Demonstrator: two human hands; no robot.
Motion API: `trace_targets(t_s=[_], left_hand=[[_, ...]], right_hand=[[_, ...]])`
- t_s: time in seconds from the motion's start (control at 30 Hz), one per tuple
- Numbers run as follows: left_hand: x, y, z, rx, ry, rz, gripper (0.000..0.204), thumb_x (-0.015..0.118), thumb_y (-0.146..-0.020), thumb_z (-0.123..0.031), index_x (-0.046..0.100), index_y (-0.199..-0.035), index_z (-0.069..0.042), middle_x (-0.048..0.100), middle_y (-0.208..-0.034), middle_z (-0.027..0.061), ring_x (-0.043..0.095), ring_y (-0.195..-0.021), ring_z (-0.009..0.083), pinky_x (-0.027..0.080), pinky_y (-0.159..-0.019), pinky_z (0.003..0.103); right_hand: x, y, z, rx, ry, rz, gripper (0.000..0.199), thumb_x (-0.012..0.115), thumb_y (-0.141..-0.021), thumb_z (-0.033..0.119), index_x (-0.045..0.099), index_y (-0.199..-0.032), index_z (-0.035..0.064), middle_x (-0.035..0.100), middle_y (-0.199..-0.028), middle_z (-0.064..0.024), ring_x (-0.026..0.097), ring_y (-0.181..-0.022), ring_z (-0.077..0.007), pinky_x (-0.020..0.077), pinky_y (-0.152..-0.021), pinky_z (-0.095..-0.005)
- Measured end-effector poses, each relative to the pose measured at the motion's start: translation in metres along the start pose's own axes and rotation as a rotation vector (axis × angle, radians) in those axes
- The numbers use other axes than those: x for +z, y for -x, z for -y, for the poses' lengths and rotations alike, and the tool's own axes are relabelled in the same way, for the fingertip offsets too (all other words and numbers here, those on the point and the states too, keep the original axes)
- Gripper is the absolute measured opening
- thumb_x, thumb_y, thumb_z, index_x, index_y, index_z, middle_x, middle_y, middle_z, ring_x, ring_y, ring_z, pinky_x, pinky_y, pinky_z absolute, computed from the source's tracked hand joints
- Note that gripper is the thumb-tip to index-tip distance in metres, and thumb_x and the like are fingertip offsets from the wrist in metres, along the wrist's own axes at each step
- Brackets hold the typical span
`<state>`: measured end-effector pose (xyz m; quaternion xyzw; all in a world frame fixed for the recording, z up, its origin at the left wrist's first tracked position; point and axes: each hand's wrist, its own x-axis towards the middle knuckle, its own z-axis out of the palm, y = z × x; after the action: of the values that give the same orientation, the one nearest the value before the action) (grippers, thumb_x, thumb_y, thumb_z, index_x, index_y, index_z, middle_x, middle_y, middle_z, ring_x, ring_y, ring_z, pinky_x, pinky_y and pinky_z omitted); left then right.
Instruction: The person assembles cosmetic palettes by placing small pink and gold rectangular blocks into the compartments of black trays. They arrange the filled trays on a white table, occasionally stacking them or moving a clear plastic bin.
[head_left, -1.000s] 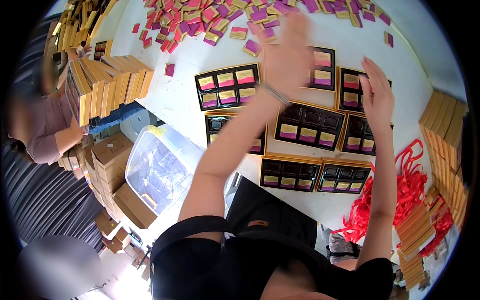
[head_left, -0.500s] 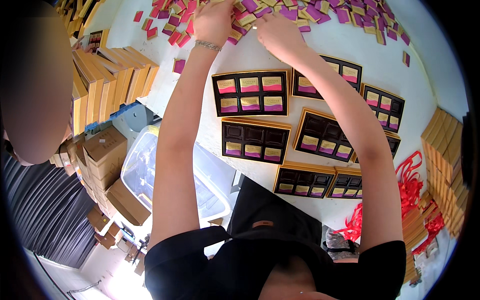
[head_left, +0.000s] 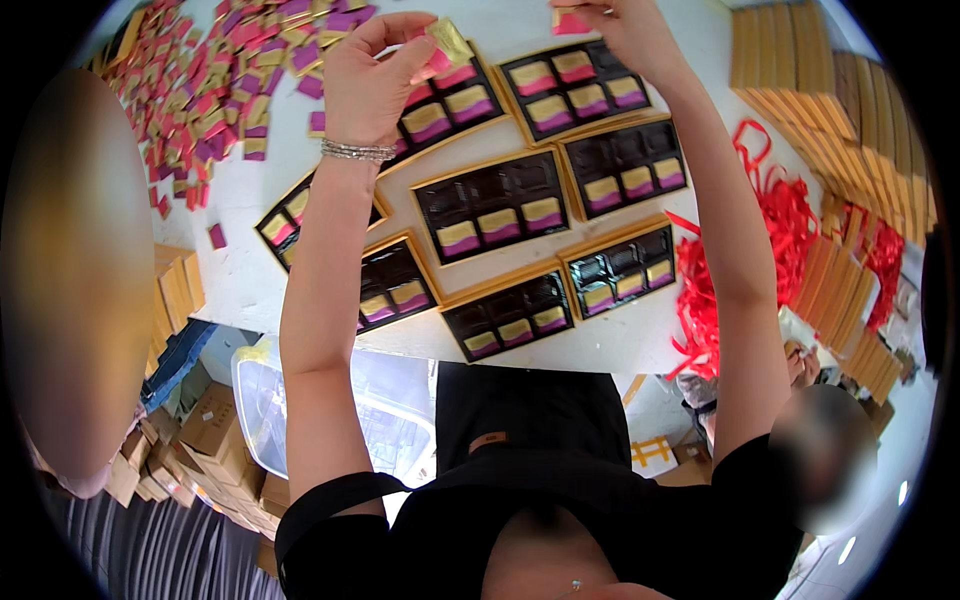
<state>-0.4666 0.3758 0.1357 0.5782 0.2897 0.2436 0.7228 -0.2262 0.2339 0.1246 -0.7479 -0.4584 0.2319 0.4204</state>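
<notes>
White table carries everything. Under and between the hands: seven black gold-rimmed trays, close together, each partly filled with gold-and-pink packets. Left of the left hand: loose heap of pink, purple and gold packets spread over the top. Right of the right hand: rows of flat gold boxes, with tangled red ribbon below them by the right forearm.

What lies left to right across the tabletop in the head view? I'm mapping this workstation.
Heap of loose pink and gold packets → left hand holding a gold packet → black trays partly filled with packets → red ribbons → stacked gold boxes.
</notes>
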Motion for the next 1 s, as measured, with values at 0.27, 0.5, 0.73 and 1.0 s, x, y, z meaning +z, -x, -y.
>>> trace_targets(t_s=[0.27, 0.5, 0.73, 1.0], left_hand=[[0.092, 0.038, 0.05, -0.123, -0.085, -0.001, 0.039, 0.059, -0.087, -0.001, 0.062, -0.125, -0.004, 0.063, -0.083, 0.0016, 0.059, -0.072, 0.007, 0.049, -0.064, 0.021], [0.106, 0.097, 0.052, -0.148, 0.192, -0.255, 0.016, 0.067, -0.088, -0.002, 0.066, -0.103, 0.001, 0.065, -0.094, 0.006, 0.066, -0.084, 0.0125, 0.059, -0.075, 0.027], [0.056, 0.133, 0.049, -0.097, -0.046, -0.405, 0.019, 0.071, -0.085, -0.003, 0.067, -0.104, 0.001, 0.069, -0.093, 0.0061, 0.066, -0.082, 0.0112, 0.056, -0.071, 0.023], [0.06, 0.134, 0.072, -0.062, -0.51, -0.219, 0.019, 0.075, -0.081, -0.009, 0.071, -0.099, -0.002, 0.071, -0.09, 0.0053, 0.067, -0.08, 0.0119, 0.053, -0.072, 0.023]], right_hand=[[-0.043, 0.037, -0.036, -0.184, 0.262, -0.078, 0.012, 0.064, -0.077, -0.003, 0.069, -0.087, 0.001, 0.068, -0.094, -0.0145, 0.067, -0.084, -0.0262, 0.0528, -0.078, -0.0317], [-0.028, 0.072, -0.041, -0.337, -0.117, -0.225, 0.014, 0.067, -0.079, -0.01, 0.067, -0.085, 0.0023, 0.067, -0.097, -0.0122, 0.069, -0.083, -0.0228, 0.054, -0.078, -0.0307], [-0.033, 0.065, -0.039, -0.483, -0.024, -0.157, 0.016, 0.063, -0.081, -0.013, 0.067, -0.082, 0.0024, 0.069, -0.099, -0.0112, 0.068, -0.087, -0.02, 0.0534, -0.079, -0.0289], [-0.053, 0.016, -0.052, -0.236, 0.101, 0.45, 0.014, 0.063, -0.071, -0.012, 0.069, -0.071, -0.0002, 0.072, -0.094, -0.0154, 0.067, -0.074, -0.019, 0.0532, -0.068, -0.0313]])
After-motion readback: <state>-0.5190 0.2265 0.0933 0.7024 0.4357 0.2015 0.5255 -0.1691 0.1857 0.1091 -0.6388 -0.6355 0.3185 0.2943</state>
